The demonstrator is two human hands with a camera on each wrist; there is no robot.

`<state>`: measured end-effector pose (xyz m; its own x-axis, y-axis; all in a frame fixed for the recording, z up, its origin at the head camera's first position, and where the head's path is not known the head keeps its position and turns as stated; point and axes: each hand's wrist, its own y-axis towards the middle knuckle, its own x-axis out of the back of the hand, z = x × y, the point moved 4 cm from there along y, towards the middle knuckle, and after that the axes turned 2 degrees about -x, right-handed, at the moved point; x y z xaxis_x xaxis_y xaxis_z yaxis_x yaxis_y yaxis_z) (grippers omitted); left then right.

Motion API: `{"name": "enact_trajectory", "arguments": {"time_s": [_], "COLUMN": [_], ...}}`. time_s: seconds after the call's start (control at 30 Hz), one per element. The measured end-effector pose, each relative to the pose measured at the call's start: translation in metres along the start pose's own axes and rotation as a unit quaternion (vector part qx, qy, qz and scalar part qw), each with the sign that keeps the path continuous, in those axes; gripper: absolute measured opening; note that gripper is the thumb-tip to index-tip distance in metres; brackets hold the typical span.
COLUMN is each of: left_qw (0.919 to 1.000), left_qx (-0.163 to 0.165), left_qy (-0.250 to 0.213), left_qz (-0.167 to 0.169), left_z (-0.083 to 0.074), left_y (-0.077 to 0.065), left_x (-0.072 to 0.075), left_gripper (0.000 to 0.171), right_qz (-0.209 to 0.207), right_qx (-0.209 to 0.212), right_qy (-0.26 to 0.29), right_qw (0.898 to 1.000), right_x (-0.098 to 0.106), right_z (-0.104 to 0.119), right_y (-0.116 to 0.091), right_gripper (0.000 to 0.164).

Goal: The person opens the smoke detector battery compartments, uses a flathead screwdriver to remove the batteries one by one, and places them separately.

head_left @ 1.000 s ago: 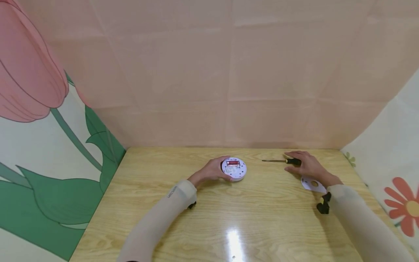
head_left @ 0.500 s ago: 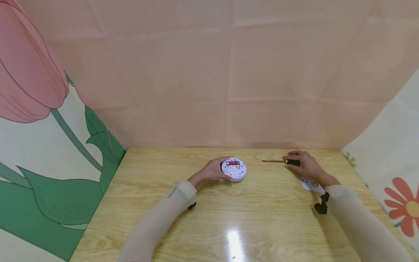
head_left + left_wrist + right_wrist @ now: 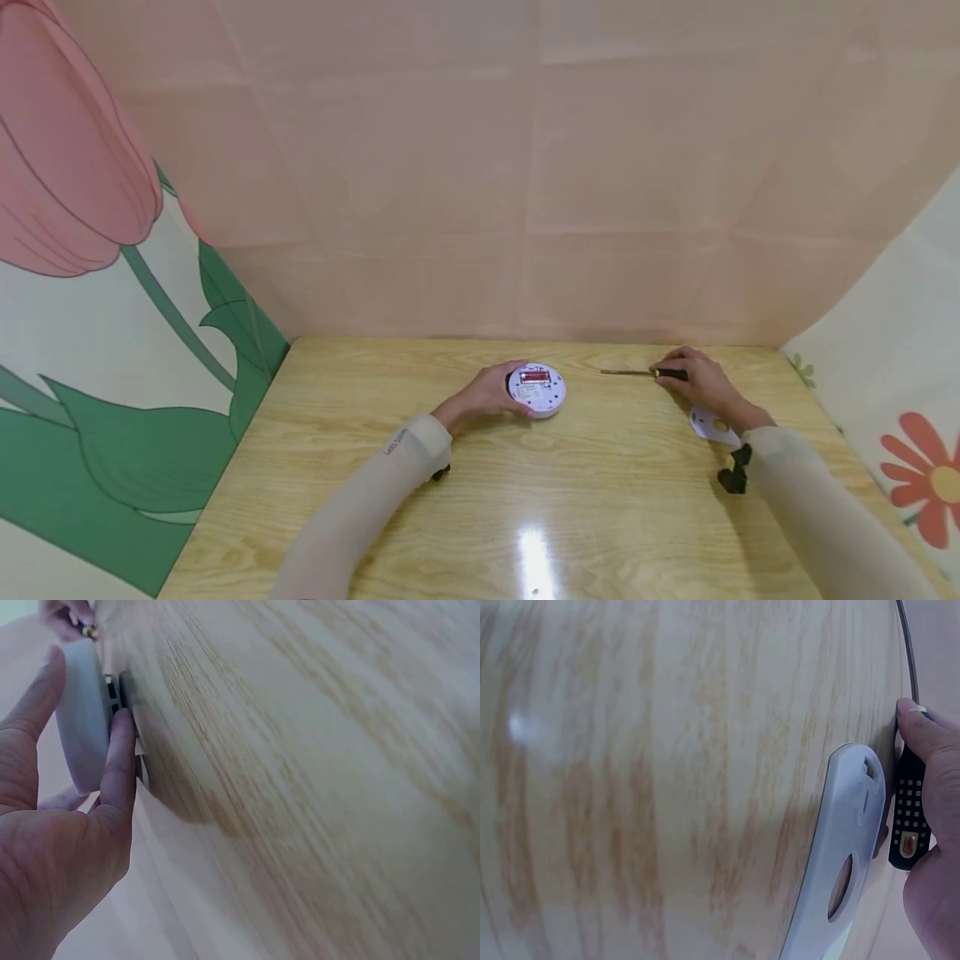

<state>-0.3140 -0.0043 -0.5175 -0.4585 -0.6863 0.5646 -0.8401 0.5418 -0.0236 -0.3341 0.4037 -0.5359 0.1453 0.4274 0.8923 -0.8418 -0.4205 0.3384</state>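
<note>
My left hand [image 3: 491, 390] holds a round white device [image 3: 538, 400] by its left side, thumb and fingers spread around the rim. Set into the device's upturned face is a compartment with a red battery [image 3: 535, 377]. The left wrist view shows the device [image 3: 84, 724] edge-on between thumb and fingers, close over the table. At the right, my right hand [image 3: 707, 385] pinches a screwdriver [image 3: 669, 374] at its black-and-yellow handle, the thin shaft pointing left. In the right wrist view the thumb lies at the front of the dark, dotted handle [image 3: 909, 802].
A flat white plate [image 3: 703, 427] with a round hole lies on the wooden table [image 3: 600, 483], just below the right hand and partly hidden by the wrist. A pink cloth backdrop [image 3: 525, 208] rises behind the table's back edge. Printed flower panels stand at both sides.
My right hand's thumb and fingers have closed in on the screwdriver handle, from spread apart to pinching it. The left hand and the white device have stayed in place.
</note>
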Motion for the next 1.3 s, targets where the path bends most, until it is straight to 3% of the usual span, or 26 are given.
{"name": "enact_trajectory", "arguments": {"time_s": [0.33, 0.93, 1.3], "left_qw": [1.0, 0.9999, 0.9999], "left_qx": [-0.003, 0.01, 0.015], "left_qy": [0.007, -0.004, 0.003], "left_qz": [-0.003, 0.001, 0.001], "left_z": [0.004, 0.007, 0.007], "left_y": [0.003, 0.005, 0.004], "left_x": [-0.002, -0.004, -0.003], "left_gripper": [0.103, 0.104, 0.103], "right_qz": [-0.017, -0.058, -0.049], "right_qx": [-0.009, 0.055, 0.072], "right_qy": [-0.02, -0.092, -0.09], "right_qw": [1.0, 0.993, 0.992], "right_x": [0.006, 0.021, 0.032], "right_z": [0.002, 0.005, 0.018], "right_y": [0.0, -0.007, 0.0], "right_gripper": [0.03, 0.035, 0.035]}}
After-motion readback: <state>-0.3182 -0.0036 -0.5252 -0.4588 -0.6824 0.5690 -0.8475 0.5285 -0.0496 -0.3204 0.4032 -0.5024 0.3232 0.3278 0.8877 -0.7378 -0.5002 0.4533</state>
